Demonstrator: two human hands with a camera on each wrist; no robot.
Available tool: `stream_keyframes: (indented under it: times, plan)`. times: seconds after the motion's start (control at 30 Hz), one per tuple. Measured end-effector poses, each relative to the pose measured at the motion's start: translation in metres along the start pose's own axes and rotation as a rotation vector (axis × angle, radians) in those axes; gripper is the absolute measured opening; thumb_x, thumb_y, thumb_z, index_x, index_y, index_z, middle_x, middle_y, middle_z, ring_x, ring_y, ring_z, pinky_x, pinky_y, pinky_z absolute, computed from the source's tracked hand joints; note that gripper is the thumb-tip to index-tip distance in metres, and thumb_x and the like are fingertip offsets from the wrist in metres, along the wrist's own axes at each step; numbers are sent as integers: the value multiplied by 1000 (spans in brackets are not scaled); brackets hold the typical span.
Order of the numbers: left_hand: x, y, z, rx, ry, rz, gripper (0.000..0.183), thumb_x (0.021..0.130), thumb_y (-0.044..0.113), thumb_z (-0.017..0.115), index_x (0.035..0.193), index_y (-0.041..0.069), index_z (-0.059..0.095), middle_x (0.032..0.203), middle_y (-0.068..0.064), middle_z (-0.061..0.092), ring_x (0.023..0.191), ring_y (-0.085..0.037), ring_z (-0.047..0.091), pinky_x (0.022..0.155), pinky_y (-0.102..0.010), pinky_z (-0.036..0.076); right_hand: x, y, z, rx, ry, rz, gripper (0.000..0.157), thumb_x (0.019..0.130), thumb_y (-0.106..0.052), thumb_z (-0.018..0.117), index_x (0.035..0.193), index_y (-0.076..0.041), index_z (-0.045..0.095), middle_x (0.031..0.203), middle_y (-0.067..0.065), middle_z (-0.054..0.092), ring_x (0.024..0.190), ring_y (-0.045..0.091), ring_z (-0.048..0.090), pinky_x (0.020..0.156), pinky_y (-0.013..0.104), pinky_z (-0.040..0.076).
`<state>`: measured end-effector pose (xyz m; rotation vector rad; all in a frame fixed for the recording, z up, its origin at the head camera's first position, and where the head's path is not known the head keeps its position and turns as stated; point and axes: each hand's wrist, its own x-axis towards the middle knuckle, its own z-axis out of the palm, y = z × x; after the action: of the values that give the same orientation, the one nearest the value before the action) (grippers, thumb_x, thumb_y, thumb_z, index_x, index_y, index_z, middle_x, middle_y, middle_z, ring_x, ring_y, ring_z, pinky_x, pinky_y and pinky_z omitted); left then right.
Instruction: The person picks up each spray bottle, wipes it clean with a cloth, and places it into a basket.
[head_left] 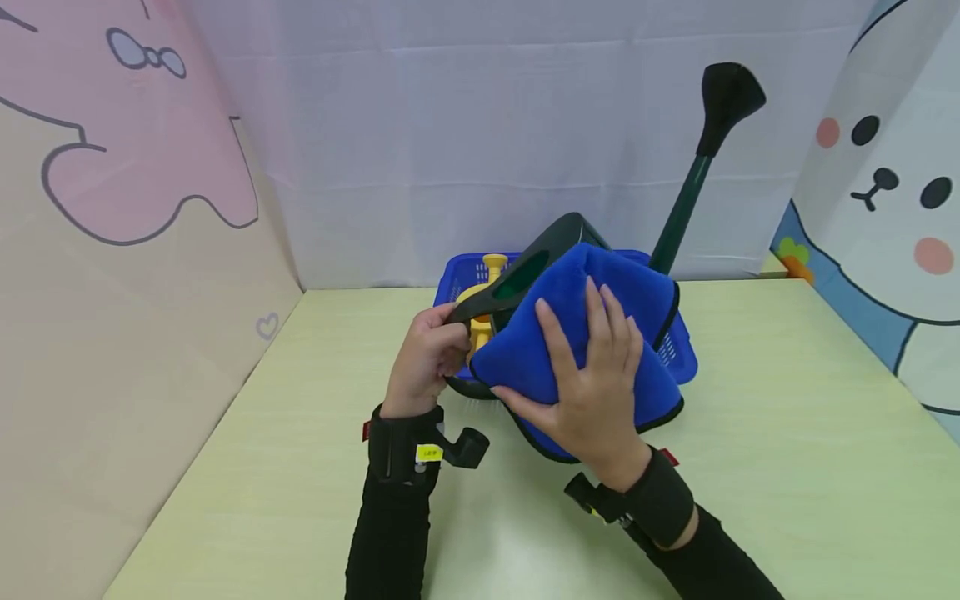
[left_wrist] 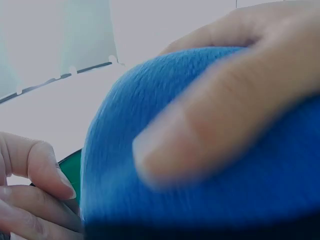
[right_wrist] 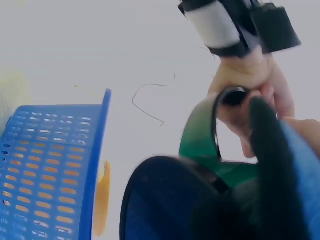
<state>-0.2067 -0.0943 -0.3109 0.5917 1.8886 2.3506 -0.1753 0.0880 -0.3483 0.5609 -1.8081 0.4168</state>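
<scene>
A dark green watering can [head_left: 558,237] with a long spout and a black sprinkler head [head_left: 731,96] is tilted in front of me. My left hand [head_left: 426,358] grips the end of its handle, fingers curled round it. A blue cloth [head_left: 517,358] with black edging drapes over the can's body and hides much of it. My right hand [head_left: 596,387] rests on the cloth with fingers spread and nearly straight, pressing it to the can. The left wrist view shows the right thumb lying across the cloth [left_wrist: 130,110]. The can's round black rim [right_wrist: 165,165] shows in the right wrist view.
Behind the can stands a blue slotted basket [head_left: 681,358] with yellow items [head_left: 495,265] in it. A dark edge with pale bristles [head_left: 476,392] shows below the left hand. The light table [head_left: 330,392] ends at a white curtain [head_left: 450,150].
</scene>
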Motion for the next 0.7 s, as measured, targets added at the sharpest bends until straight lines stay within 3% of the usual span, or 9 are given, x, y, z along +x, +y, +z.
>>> stream_keyframes:
  times: [0.13, 0.3, 0.5, 0.7]
  plan:
    - [0, 0, 0, -4, 14, -8, 13, 73, -1, 42, 84, 1, 47, 53, 4, 39, 38, -10, 27, 36, -18, 22, -3, -6, 2, -44, -70, -59, 80, 73, -65, 44, 134, -13, 38, 138, 27, 29, 126, 43, 24, 94, 66, 23]
    - [-1, 1, 1, -4, 13, -5, 13, 73, -1, 42, 85, 0, 47, 54, 2, 40, 39, -10, 27, 36, -18, 23, -2, 1, 2, -11, -33, -44, 74, 73, -60, 49, 131, -13, 41, 137, 26, 33, 126, 44, 25, 94, 67, 22]
    - [-2, 1, 3, 9, 28, -13, 12, 74, -1, 41, 85, 0, 46, 56, 1, 40, 40, -12, 27, 37, -19, 23, 5, 22, -8, 135, 10, 139, 79, 71, -60, 53, 133, -13, 39, 137, 23, 34, 126, 37, 28, 97, 64, 24]
    - [-5, 4, 2, -1, 10, 8, 10, 75, 1, 42, 84, 2, 48, 54, 3, 37, 40, -13, 27, 37, -19, 23, 12, 45, -23, 346, -51, 357, 75, 74, -52, 54, 136, -13, 35, 141, 17, 32, 126, 32, 31, 97, 64, 25]
